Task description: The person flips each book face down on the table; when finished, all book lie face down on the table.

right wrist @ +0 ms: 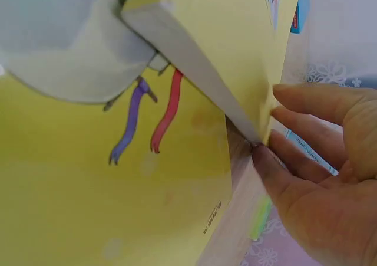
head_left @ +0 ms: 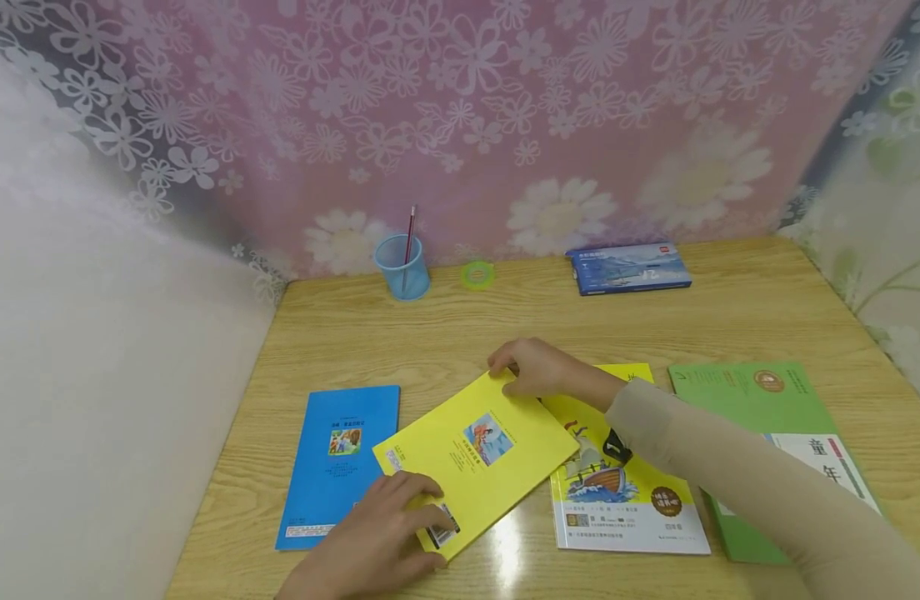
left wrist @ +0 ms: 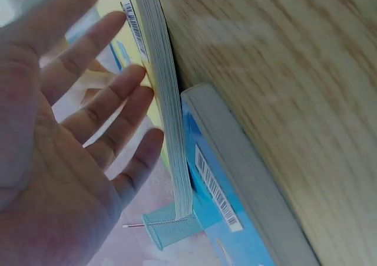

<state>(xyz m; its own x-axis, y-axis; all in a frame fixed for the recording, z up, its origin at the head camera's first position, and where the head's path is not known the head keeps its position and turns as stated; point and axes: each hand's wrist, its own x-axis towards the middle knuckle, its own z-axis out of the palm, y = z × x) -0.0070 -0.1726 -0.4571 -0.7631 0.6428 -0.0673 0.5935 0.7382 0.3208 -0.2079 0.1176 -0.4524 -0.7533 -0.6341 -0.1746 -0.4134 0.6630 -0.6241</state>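
Yellow book (head_left: 478,457): my right hand (head_left: 535,368) pinches its far corner, left hand (head_left: 385,533) flat on its near corner. Next: square it beside blue book (head_left: 340,462).

Left hand (head_left: 388,533) lies flat, fingers straight, pointing to 2 o'clock; right hand (head_left: 531,367), fingers curled, reaches toward 10 o'clock.

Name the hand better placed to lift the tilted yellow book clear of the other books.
Right, probably. The right hand grips the yellow book's far corner, thumb under the edge, which is already raised off the ship-cover book. The left hand only rests flat on the near corner.
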